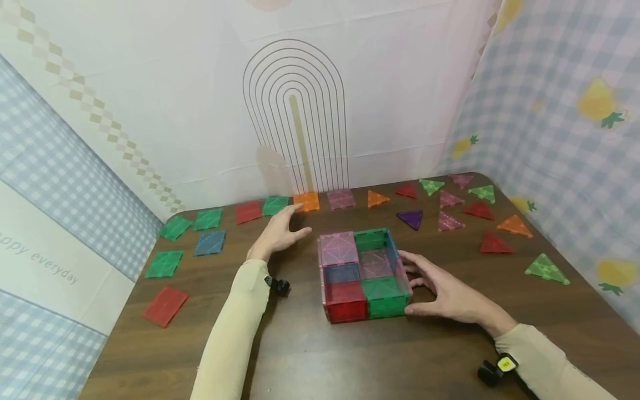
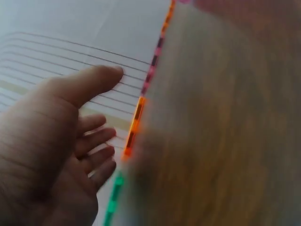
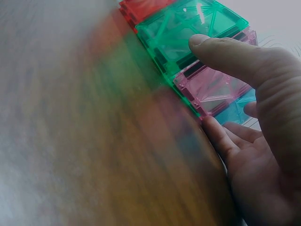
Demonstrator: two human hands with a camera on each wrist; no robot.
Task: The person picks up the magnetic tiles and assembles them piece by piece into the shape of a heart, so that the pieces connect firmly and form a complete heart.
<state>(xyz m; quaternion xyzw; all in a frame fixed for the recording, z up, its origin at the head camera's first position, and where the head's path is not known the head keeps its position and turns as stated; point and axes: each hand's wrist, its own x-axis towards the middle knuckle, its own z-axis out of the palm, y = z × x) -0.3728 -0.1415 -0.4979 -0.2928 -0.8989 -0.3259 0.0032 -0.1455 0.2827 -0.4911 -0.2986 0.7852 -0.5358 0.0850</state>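
Note:
A low box of see-through magnetic tiles (image 1: 384,305) stands on the table, with green, red, pink and blue walls. Its top has a pink square tile (image 1: 338,249) at the back left, while other parts are uncovered. My right hand (image 1: 445,289) rests at the box's right side, fingertips along the wall and thumb by the near right corner. In the right wrist view, the thumb (image 3: 221,52) overlaps the green wall (image 3: 188,33). My left hand (image 1: 280,230) reaches toward the back edge, fingers extended beside an orange square tile (image 1: 307,202), holding nothing.
Along the back lie a pink square tile (image 1: 341,199), a green one (image 1: 275,205) and a red one (image 1: 248,211). More square tiles, including a blue one (image 1: 210,243), lie at the left. Several triangle tiles, one purple (image 1: 411,219), spread across the right. Cloth walls border the table.

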